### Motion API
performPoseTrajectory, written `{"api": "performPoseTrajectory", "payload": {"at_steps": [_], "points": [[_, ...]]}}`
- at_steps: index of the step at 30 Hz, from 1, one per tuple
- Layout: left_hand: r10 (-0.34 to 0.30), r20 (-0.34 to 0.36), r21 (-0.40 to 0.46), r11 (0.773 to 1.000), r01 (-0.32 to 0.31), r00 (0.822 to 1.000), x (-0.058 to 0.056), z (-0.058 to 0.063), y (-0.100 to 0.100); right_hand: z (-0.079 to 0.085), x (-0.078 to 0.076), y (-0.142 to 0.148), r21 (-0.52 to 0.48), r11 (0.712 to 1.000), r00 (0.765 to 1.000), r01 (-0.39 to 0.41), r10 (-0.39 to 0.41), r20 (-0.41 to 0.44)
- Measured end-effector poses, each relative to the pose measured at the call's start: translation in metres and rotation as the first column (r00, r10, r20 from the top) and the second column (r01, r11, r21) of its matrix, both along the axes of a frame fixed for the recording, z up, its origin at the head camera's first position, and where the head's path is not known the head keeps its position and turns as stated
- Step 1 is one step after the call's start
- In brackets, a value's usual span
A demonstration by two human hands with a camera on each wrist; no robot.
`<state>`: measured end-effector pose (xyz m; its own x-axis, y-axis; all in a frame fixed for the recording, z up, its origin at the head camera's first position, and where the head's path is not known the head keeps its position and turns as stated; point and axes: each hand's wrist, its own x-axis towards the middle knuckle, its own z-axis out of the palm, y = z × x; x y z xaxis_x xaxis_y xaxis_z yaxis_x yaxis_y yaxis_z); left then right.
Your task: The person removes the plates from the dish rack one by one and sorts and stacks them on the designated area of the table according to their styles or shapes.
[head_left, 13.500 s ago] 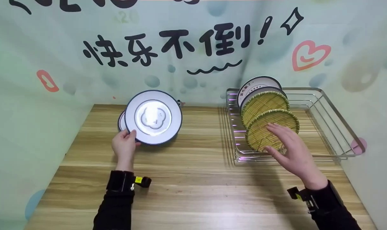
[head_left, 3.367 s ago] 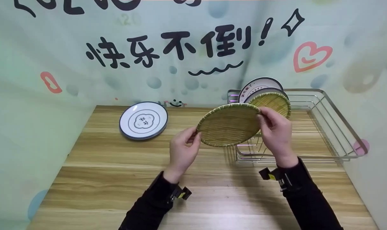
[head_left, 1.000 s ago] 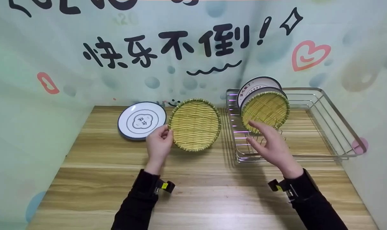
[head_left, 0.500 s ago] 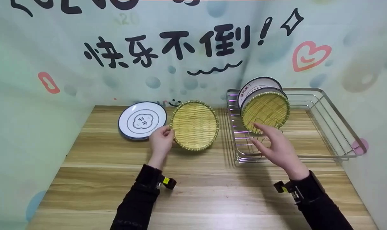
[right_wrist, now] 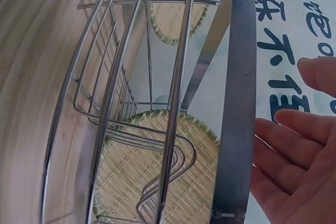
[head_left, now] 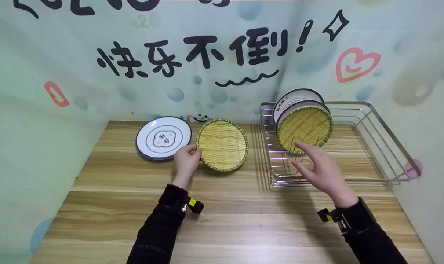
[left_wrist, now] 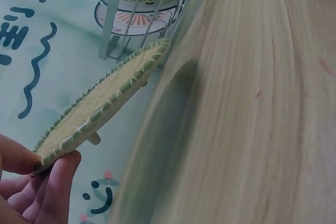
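My left hand (head_left: 186,163) pinches the left rim of a round woven bamboo tray (head_left: 224,146), thumb on top and fingers beneath. In the left wrist view, the tray (left_wrist: 100,100) is tilted above the wooden table, its shadow falling on the wood. My right hand (head_left: 325,172) holds nothing; its thumb and fingers are spread over the front of the wire dish rack (head_left: 348,102). Just beyond it, a second woven tray (head_left: 305,126) stands on edge in the rack, in front of two white plates with dark rims (head_left: 286,106).
Left of the held tray, a small stack of white, blue-rimmed plates (head_left: 163,137) lies at the back of the table (head_left: 222,220). A printed curtain (head_left: 222,55) hangs right behind. The rack's right part holds no dishes.
Earlier, my left hand laid a plate on the left stack. Both hands then lifted the front woven tray from the rack; my left hand carried it left and has lowered it slightly. My right hand released it.
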<state>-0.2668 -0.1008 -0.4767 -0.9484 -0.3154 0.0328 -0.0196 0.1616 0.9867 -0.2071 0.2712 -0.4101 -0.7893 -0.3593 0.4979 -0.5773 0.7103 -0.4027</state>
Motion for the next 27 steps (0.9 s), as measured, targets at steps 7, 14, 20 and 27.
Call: {"api": "performPoseTrajectory", "payload": {"at_steps": [7, 14, 20, 27], "points": [[0.014, 0.046, 0.067, 0.998, -0.017, 0.999, -0.007, -0.005, 0.002, 0.000, 0.001, 0.008, 0.006, 1.000, 1.000, 0.023, -0.023, 0.000], [-0.001, 0.110, 0.113, 0.994, -0.011, 0.994, -0.011, -0.007, 0.003, 0.002, 0.002, 0.015, -0.003, 0.999, 0.999, 0.038, -0.038, 0.004], [-0.014, 0.150, 0.124, 0.992, -0.005, 0.989, -0.014, -0.007, 0.004, 0.002, 0.003, 0.017, 0.002, 0.999, 0.999, 0.048, -0.048, 0.016], [-0.016, 0.178, 0.182, 0.983, -0.017, 0.984, -0.021, -0.010, 0.010, 0.003, 0.003, 0.018, 0.015, 0.998, 0.998, 0.054, -0.054, -0.010]]}}
